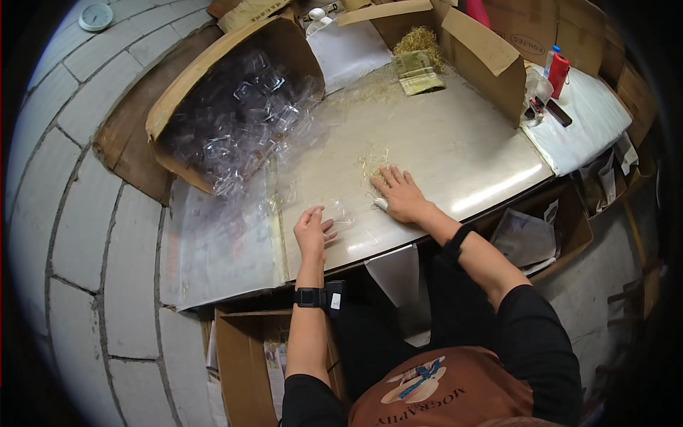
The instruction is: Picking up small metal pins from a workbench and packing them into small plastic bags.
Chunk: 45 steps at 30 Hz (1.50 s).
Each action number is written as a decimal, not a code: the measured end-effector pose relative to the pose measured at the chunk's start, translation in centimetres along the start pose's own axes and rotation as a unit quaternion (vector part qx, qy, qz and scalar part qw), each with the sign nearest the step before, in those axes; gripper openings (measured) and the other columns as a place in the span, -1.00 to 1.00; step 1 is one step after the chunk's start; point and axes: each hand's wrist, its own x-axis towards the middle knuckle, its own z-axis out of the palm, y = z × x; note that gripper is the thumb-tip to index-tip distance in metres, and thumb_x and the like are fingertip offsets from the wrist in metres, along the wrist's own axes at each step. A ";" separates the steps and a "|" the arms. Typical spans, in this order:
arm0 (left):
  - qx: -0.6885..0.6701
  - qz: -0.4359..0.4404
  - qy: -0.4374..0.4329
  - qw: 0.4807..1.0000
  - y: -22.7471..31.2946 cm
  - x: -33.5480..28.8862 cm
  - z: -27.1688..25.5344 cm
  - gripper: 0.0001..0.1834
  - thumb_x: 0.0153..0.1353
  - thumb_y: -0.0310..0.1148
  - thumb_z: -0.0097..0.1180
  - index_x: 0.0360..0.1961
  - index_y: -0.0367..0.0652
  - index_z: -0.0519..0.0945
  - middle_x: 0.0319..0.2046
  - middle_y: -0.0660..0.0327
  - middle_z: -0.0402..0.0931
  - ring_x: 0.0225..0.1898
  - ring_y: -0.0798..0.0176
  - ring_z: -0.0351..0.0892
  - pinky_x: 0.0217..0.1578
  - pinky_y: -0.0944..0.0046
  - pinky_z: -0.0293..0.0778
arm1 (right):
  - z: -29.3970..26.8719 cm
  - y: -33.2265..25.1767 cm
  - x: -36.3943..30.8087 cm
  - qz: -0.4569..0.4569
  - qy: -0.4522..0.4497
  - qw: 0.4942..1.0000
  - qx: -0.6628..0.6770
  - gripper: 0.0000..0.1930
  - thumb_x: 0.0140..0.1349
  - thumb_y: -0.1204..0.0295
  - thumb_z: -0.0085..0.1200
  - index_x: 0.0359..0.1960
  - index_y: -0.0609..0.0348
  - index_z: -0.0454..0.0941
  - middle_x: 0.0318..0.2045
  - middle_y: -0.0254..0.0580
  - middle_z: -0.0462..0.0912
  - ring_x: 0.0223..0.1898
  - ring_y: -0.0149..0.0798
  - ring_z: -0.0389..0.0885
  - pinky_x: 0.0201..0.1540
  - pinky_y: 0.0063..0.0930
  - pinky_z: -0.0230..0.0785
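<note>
My right hand lies flat on the table, fingers spread, with its fingertips on a small loose heap of thin gold-coloured wire-like pieces. White wrapping covers its thumb tip. To its left, my left hand is just over the table's near part, fingers loosely curled and apart. Beside those fingers is a small clear plastic piece; whether they touch it is unclear. At the far left, a tipped cardboard box spills many clear plastic pieces toward the table.
A larger gold tangle and a greenish packet lie at the back, inside cardboard flaps. To the right, a red bottle and a dark phone-like object rest on white wrapping. Open boxes stand below the table edge.
</note>
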 end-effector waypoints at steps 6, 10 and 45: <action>-0.128 -0.051 0.004 0.991 1.1 -2.8 -3.2 -0.70 0.25 -0.33 -0.02 -0.05 -0.26 0.42 -0.26 0.02 0.57 -0.42 0.15 0.63 -0.55 0.35 0.53 | -0.3 3.3 -2.5 0.113 0.123 0.955 0.245 -0.39 0.27 0.14 -0.10 0.30 0.10 0.10 0.31 0.14 0.08 0.36 0.10 -0.05 0.37 -0.13 -0.18; -0.138 -0.024 -0.024 0.990 -0.9 -11.0 -5.9 -0.65 0.26 -0.38 -0.08 0.03 -0.31 0.35 -0.28 -0.04 0.58 -0.43 0.15 0.64 -0.62 0.45 0.47 | 0.2 -0.7 -1.0 0.133 0.112 0.981 0.083 -0.38 0.26 0.15 -0.09 0.30 0.14 0.11 0.30 0.17 0.09 0.36 0.03 -0.02 0.35 -0.11 -0.14; -0.343 -0.295 -0.284 0.845 -22.6 -18.3 -0.6 -0.59 0.37 -0.21 -0.27 0.05 -0.31 0.37 -0.07 0.01 0.50 -0.11 0.08 0.58 -0.19 0.07 0.58 | -0.8 -3.5 -23.1 -0.058 -0.105 0.942 0.313 -0.66 0.04 0.66 0.01 -0.07 0.29 0.47 -0.10 0.03 0.53 -0.08 0.07 0.52 -0.04 -0.27 0.40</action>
